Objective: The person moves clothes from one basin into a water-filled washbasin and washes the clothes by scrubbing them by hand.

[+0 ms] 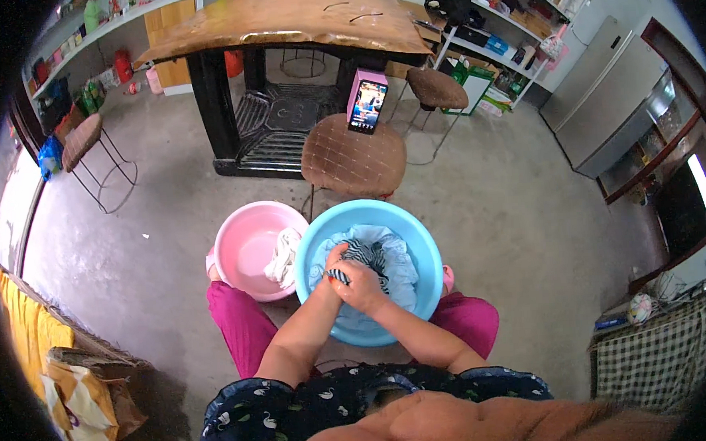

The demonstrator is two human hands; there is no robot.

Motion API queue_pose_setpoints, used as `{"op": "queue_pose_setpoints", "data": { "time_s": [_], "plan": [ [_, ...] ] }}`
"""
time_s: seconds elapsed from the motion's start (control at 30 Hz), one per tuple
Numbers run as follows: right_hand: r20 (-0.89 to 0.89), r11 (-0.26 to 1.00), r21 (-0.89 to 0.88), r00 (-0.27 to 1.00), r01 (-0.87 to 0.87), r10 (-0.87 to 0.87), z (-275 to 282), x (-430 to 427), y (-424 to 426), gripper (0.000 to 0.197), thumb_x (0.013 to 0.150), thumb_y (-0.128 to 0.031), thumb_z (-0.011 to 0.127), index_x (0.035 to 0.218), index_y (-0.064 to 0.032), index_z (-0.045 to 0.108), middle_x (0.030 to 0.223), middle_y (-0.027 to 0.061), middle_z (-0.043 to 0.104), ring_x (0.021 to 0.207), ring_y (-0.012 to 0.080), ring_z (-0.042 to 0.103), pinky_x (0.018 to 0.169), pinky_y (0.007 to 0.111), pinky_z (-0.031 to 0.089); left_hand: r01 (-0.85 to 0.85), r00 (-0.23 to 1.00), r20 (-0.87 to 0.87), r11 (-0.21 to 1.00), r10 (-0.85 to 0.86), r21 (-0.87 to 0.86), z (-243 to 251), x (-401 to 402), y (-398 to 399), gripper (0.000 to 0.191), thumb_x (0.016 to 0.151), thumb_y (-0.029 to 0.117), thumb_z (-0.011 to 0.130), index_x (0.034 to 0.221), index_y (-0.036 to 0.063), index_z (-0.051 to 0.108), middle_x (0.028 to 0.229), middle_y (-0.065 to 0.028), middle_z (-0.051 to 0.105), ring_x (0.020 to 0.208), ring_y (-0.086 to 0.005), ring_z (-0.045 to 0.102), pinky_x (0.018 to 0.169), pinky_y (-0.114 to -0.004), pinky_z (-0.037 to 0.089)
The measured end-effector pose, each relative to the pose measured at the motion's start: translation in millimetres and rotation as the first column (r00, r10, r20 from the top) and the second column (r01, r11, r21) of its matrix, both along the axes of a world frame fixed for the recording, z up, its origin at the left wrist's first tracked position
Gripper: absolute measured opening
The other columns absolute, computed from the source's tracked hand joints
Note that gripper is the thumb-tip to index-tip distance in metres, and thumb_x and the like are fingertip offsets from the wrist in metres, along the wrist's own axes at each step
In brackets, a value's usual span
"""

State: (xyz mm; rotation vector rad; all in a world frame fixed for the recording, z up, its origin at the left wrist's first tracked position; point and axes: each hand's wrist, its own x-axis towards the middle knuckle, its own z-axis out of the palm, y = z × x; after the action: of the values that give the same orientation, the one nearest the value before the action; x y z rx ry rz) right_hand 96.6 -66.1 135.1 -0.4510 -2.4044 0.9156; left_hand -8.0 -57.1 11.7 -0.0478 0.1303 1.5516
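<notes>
Both of my hands are together over a blue plastic basin (431, 258) on the floor between my knees. My right hand (359, 285) is closed around a black-and-white striped cloth (363, 253). My left hand (334, 269) presses against the same cloth, its thumb pointing up; its fingers are partly hidden. Under the striped cloth, a light blue cloth (400, 263) lies bunched in the basin. A pink plastic basin (241, 250) stands against the blue one on the left, with a crumpled white cloth (284, 257) at its right side.
Ahead is a brown padded stool (353, 160) bearing a phone (368, 106) propped on a pink box. Behind it stands a wooden table (282, 14) on a black base. More stools are at left (82, 142) and right (437, 88). A checked cloth (653, 348) hangs at lower right.
</notes>
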Motion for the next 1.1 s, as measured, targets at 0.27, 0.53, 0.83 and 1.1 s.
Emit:
{"op": "queue_pose_setpoints", "data": {
  "time_s": [0.27,0.53,0.83,1.1],
  "plan": [
    [0.299,0.904,0.037,0.859,0.425,-0.416,-15.8,-24.7,73.8,0.023,0.073,-0.026,0.055,0.077,-0.0036,0.056,0.079,0.0198,0.06,0.074,0.0372,0.057,0.066,0.044,0.046,-0.265,0.954,-0.24,0.874,0.178,-0.406,34.7,24.2,5.2,0.028,0.082,0.025,0.037,0.085,0.0069,0.058,0.083,-0.0087,0.062,0.075,-0.0253,0.059,0.069,-0.039,0.048],
    [0.466,0.898,0.087,0.779,0.431,-0.419,-74.0,-30.4,108.2,0.032,0.073,-0.032,0.052,0.089,-0.0061,0.06,0.086,0.0191,0.061,0.082,0.0358,0.058,0.074,0.044,0.046,-0.318,0.948,-0.224,0.712,0.227,-0.626,33.5,23.9,3.2,0.028,0.078,0.021,0.041,0.094,0.0039,0.055,0.099,-0.0116,0.059,0.092,-0.0279,0.055,0.087,-0.04,0.04],
    [0.298,0.923,-0.209,0.92,0.323,-0.255,-77.7,-23.2,109.4,0.031,0.075,-0.027,0.054,0.094,-0.004,0.059,0.088,0.0178,0.062,0.08,0.0314,0.06,0.071,0.039,0.047,-0.339,0.932,-0.286,0.81,0.222,-0.478,41.9,28.8,0.1,0.037,0.082,0.032,0.039,0.099,0.0051,0.057,0.1,-0.0104,0.06,0.094,-0.0281,0.055,0.088,-0.04,0.041],
    [-0.016,0.978,-0.199,0.998,-0.056,0.054,-0.1,3.5,13.8,0.019,0.072,-0.015,0.059,0.088,-0.0047,0.061,0.083,0.014,0.061,0.08,0.0291,0.059,0.071,0.035,0.046,-0.275,0.934,-0.304,0.921,0.188,-0.275,30.4,14.0,-16.8,0.033,0.084,0.035,0.037,0.093,0.0107,0.057,0.095,-0.0086,0.061,0.09,-0.0262,0.057,0.081,-0.041,0.044]
  ]
}}
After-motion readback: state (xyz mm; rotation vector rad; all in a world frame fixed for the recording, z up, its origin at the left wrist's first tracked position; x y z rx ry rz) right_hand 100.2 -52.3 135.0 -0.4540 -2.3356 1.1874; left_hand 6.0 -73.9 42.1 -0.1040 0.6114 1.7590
